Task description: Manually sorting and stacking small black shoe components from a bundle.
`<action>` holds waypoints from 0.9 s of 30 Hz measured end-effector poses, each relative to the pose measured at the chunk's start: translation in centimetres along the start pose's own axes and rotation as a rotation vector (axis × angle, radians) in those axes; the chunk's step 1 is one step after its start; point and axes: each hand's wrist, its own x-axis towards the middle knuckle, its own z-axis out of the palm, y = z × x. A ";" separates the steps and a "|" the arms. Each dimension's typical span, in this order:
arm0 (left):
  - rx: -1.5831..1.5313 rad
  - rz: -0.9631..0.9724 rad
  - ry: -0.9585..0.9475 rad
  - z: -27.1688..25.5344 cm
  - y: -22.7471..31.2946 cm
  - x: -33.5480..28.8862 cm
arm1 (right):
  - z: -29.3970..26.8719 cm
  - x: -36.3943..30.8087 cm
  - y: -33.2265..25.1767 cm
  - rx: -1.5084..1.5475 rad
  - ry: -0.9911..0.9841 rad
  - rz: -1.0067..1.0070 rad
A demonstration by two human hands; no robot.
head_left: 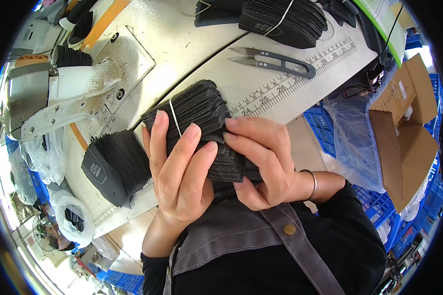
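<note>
Between my hands is a thick bundle of black fabric pieces (204, 103), stacked in layers with a thin white band (174, 117) across it. My left hand (179, 179) grips its left and near side, fingers lying over the layers. At the right edge, my right hand (263, 160) pinches the layers with thumb and fingertips; some there stand a little apart. Just left of my left hand sits another stack of black pieces (115, 164) with a pale print. Beyond the bundle lie dark thread snips (285, 64), blades pointing left.
A sewing machine (59, 98) stands at the left on the white table (182, 44), which has a printed ruler scale. Another banded black stack (285, 22) lies at the far side. To the right are an open cardboard box (396, 142) and blue crates (322, 128); plastic bags (74, 214) hang lower left.
</note>
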 end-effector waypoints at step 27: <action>-0.009 -0.014 -0.015 -0.1 -0.1 0.0 | -0.4 1.3 0.7 0.191 0.029 0.047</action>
